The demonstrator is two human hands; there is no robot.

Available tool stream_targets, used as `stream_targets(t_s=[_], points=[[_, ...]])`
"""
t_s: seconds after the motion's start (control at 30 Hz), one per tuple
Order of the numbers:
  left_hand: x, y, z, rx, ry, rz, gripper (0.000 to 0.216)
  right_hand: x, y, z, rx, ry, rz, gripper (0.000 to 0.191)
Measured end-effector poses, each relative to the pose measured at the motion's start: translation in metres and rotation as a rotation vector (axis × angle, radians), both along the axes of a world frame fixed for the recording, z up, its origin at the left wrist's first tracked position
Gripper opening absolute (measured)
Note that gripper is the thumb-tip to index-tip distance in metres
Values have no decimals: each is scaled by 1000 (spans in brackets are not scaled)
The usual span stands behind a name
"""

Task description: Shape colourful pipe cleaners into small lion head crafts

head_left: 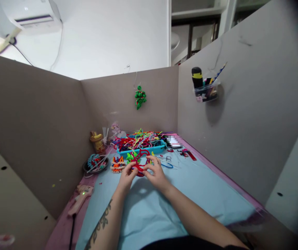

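Both my hands meet over the far middle of a light blue mat (pixel 169 205). My left hand (pixel 126 177) and my right hand (pixel 156 173) pinch a red pipe-cleaner shape (pixel 139 160) between their fingers, holding it just above the mat. Its loops rise behind my fingertips. A green pipe-cleaner piece (pixel 130 157) lies right behind the red shape. Beyond them a blue tray (pixel 141 149) is heaped with several coloured pipe cleaners.
Grey cardboard walls enclose the desk on three sides. A glue gun (pixel 82 196) lies at the left edge, a dark bowl (pixel 96 166) and an orange craft piece (pixel 118 164) behind it. Scissors (pixel 165 159) lie right of my hands. A wall cup (pixel 206 91) holds pens.
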State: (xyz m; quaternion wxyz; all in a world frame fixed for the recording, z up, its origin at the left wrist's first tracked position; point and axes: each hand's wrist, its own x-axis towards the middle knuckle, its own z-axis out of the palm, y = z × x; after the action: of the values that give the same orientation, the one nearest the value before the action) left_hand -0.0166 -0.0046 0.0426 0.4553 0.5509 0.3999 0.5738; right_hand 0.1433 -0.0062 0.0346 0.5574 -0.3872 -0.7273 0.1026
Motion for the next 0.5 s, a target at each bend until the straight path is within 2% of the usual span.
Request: stream_targets(t_s=[0.17, 0.5], points=[[0, 0, 1, 11, 107, -9, 33, 1, -1, 2, 79, -52, -39, 9], [-2, 11, -18, 4, -40, -161, 28, -1, -5, 3, 133, -114, -60, 11]])
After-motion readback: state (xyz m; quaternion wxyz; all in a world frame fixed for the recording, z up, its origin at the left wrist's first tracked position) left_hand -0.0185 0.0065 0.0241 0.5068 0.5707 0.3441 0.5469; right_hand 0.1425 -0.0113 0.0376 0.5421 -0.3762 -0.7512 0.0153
